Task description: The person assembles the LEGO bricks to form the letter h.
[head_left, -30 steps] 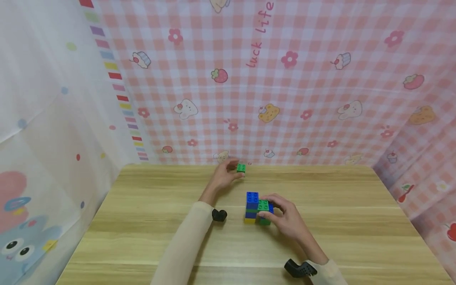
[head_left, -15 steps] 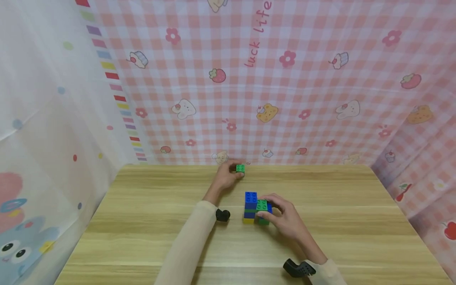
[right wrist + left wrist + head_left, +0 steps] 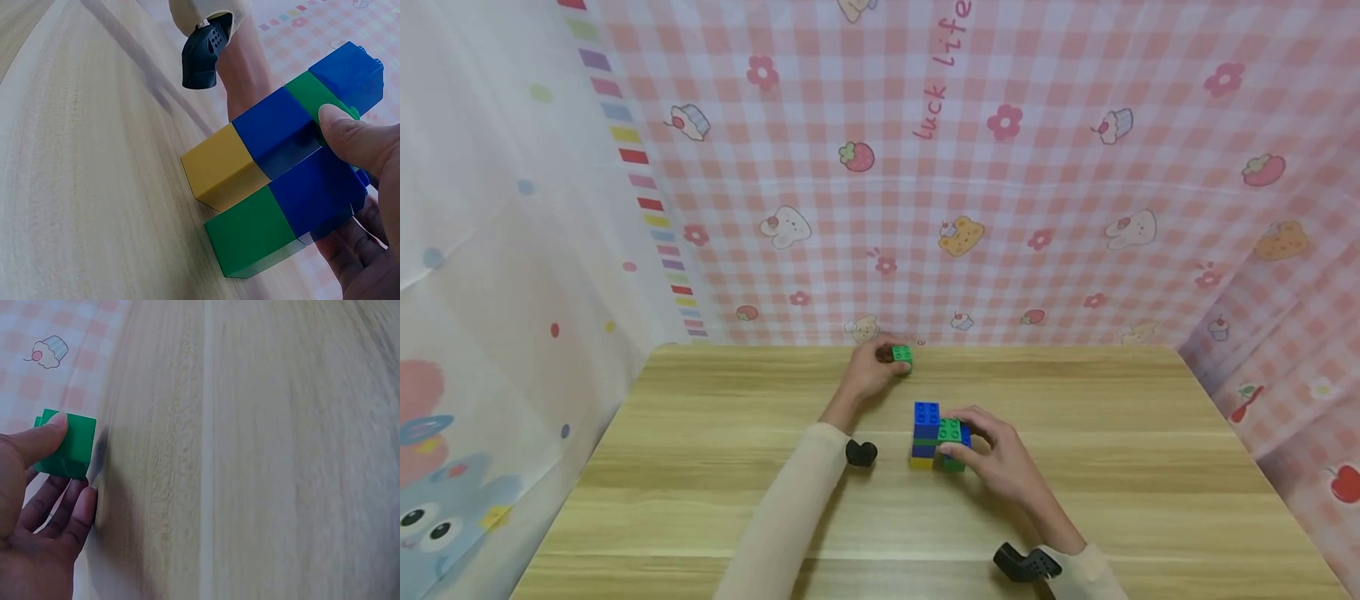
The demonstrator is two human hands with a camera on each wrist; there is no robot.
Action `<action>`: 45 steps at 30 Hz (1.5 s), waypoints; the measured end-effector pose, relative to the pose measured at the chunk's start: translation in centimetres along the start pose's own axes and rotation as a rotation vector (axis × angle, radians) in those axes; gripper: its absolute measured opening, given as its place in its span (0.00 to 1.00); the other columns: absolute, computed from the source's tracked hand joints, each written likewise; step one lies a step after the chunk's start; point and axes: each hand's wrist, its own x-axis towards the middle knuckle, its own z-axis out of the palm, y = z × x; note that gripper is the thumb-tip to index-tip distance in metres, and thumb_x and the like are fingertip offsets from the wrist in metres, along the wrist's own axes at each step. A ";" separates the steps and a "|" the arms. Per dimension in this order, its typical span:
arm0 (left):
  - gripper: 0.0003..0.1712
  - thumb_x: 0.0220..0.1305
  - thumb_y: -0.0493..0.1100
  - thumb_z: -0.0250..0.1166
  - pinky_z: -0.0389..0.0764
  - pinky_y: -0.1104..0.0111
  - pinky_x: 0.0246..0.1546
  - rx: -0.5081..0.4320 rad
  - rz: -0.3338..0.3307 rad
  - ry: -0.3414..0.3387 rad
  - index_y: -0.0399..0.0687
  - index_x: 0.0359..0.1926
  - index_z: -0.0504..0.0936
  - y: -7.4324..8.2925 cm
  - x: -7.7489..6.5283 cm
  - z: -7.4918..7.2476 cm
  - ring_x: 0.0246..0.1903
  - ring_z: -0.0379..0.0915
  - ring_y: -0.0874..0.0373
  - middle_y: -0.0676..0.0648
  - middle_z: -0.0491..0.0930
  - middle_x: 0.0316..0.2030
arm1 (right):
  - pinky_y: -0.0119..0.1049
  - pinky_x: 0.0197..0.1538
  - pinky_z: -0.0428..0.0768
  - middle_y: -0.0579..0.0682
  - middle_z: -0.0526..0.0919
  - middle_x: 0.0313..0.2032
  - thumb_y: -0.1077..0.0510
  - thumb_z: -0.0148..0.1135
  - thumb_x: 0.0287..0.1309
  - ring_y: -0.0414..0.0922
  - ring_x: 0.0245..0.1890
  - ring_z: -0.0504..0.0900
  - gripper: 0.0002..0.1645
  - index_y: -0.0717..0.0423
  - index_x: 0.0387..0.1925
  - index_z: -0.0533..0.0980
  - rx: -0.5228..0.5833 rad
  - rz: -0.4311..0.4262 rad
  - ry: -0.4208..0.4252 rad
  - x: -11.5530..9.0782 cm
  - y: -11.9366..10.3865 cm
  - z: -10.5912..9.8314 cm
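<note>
At the table's far edge my left hand (image 3: 869, 369) pinches a green toy building brick (image 3: 902, 357). In the left wrist view my thumb lies on one face of that brick (image 3: 72, 445), with fingers under it. My right hand (image 3: 1000, 454) grips an upright brick structure (image 3: 926, 429) near mid-table. The right wrist view shows a column with a yellow brick (image 3: 222, 165) at the bottom, then blue, green and a blue top brick (image 3: 347, 75). Beside it, a blue brick (image 3: 319, 187) sits on a green one (image 3: 250, 231). My thumb presses the upper green brick; my fingers are partly hidden behind the structure.
A wood-grain table (image 3: 737, 467) carries the bricks. Behind it hangs a pink checked cloth (image 3: 1045, 183), close to my left hand. A pale dotted curtain (image 3: 512, 250) hangs at the left. Black devices (image 3: 1028, 564) are worn on both wrists.
The head view has shifted slightly. My left hand moves a little and the green brick in it turns slightly. The right hand keeps its grip on the structure, which stays in place.
</note>
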 end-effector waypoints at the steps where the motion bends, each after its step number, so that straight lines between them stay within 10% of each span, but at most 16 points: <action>1: 0.22 0.63 0.39 0.73 0.84 0.58 0.54 -0.003 -0.001 0.002 0.47 0.58 0.83 0.0 0.0 -0.1 0.49 0.79 0.50 0.43 0.82 0.49 | 0.52 0.64 0.81 0.40 0.85 0.52 0.48 0.73 0.60 0.42 0.55 0.82 0.21 0.39 0.55 0.81 0.001 0.002 0.000 0.0 0.0 0.0; 45: 0.25 0.61 0.47 0.76 0.84 0.63 0.49 -0.105 0.008 -0.037 0.50 0.58 0.83 1.1 -5.5 -2.7 0.47 0.80 0.55 0.48 0.85 0.46 | 0.52 0.65 0.80 0.42 0.85 0.52 0.51 0.72 0.61 0.44 0.55 0.82 0.20 0.40 0.55 0.81 0.005 0.004 -0.005 0.2 0.2 0.0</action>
